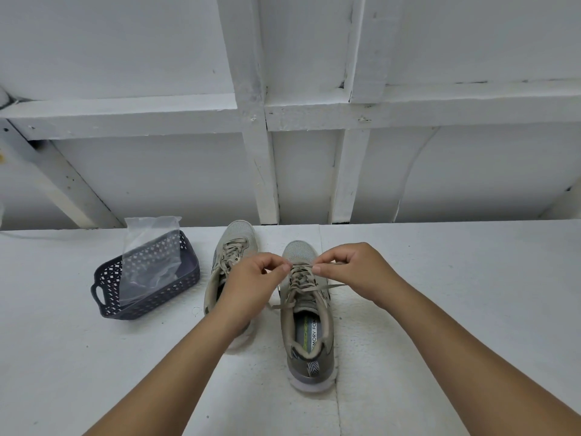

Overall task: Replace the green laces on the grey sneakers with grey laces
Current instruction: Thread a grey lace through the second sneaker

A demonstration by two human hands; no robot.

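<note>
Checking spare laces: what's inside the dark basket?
The dark basket holds a clear plastic bag standing up past its rim. Something pale shows through the bag's bottom, but it's too blurred to tell if it's laces.

Workshop-like room: white-painted timber framing [261,152]

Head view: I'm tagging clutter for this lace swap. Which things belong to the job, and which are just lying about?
Job: right sneaker, its lace pinched by left hand and right hand; left sneaker.
Lying about: basket, plastic bag in it, contents unclear.
</note>
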